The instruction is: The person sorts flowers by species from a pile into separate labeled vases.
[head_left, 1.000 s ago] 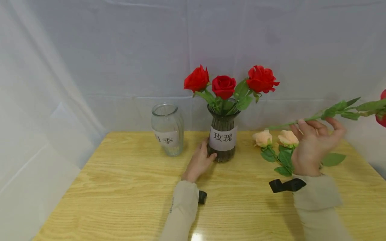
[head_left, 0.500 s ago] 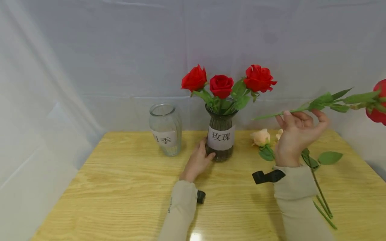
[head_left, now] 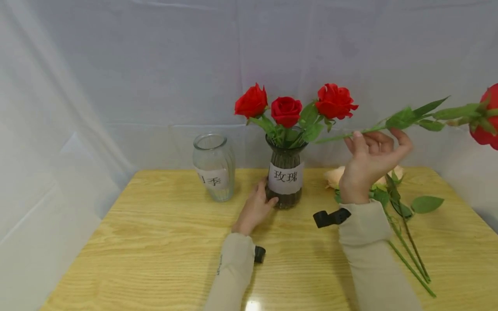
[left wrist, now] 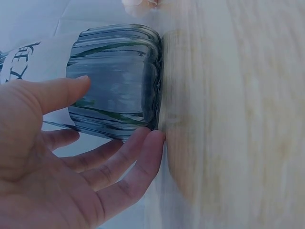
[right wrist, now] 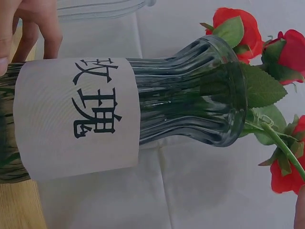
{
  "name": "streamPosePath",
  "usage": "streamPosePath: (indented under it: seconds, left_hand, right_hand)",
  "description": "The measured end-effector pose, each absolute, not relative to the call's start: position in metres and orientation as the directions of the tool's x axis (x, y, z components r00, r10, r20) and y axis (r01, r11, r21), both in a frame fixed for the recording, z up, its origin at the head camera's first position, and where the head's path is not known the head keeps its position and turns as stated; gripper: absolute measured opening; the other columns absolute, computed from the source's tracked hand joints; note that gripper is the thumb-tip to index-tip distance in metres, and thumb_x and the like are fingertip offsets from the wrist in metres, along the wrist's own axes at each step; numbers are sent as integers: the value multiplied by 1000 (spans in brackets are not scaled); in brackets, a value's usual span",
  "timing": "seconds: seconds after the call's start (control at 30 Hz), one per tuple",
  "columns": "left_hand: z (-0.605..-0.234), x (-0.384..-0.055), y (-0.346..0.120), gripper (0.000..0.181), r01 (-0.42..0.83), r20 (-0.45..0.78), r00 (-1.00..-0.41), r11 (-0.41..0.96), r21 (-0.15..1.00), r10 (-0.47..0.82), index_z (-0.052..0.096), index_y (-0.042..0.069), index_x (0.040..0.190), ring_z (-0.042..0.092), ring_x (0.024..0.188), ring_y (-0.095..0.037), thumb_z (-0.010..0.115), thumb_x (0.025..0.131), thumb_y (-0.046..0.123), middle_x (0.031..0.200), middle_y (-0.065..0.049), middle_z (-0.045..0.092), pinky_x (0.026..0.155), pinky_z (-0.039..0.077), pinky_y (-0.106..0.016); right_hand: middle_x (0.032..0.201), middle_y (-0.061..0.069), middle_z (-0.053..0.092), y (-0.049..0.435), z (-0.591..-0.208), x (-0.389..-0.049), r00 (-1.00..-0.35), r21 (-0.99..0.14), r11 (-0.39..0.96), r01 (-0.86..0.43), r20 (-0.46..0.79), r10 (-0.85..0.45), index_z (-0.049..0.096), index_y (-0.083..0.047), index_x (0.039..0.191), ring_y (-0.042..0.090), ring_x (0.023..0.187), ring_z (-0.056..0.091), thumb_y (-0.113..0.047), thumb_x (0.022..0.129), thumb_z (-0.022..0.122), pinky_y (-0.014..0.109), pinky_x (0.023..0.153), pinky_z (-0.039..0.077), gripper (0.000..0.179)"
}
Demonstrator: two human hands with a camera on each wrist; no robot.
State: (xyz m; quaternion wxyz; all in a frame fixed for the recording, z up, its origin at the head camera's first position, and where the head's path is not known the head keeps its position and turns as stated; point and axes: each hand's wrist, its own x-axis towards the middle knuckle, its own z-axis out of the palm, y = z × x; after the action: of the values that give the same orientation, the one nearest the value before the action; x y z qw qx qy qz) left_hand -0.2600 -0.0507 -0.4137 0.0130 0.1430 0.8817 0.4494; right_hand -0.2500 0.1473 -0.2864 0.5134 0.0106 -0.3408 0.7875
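My left hand (head_left: 253, 209) holds the lower part of a dark ribbed glass vase (head_left: 287, 159); its thumb lies over the glass and its fingers reach along the side near the base in the left wrist view. A white label (right wrist: 81, 119) with Chinese characters wraps the vase. Three red roses (head_left: 286, 111) stand in it. Raised to the right, my right hand (head_left: 367, 166) pinches the green stem of another red rose (head_left: 486, 119). This rose lies nearly level, bloom at the right frame edge, with its stem end (right wrist: 274, 133) close to the vase mouth.
A clear glass vase (head_left: 215, 157) with a white label stands left of the dark one. Peach-coloured roses (head_left: 335, 176) lie on the wooden table (head_left: 163, 242) at the right, partly behind my right arm, near a loose green leaf (head_left: 427, 204). White cloth (head_left: 175, 65) hangs behind.
My right hand has moved left and up with the red rose, bringing its stem end to the dark vase's mouth. My left hand stays at the vase base.
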Motion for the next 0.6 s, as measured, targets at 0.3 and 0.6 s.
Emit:
streamPosePath:
  seconds: [0.3, 0.6]
  left_hand:
    - [-415, -260, -50, 67, 238, 102, -958, 550, 801, 267, 24, -3, 157, 37, 141, -43, 60, 104, 14, 157, -30, 30, 112, 36, -54]
    - [-412, -259, -50, 67, 224, 90, -962, 558, 799, 259, 23, -3, 157, 35, 143, -42, 60, 104, 14, 158, -30, 29, 113, 34, -53]
  right_hand:
    - [87, 13, 50, 136, -286, -255, -431, -542, -135, -830, 467, 772, 44, -3, 118, 28, 74, 57, 21, 84, 67, 37, 69, 59, 47]
    - [97, 13, 53, 125, -291, -260, -394, -533, -26, -845, 590, 704, 44, -2, 122, 28, 82, 60, 22, 85, 64, 34, 72, 59, 48]
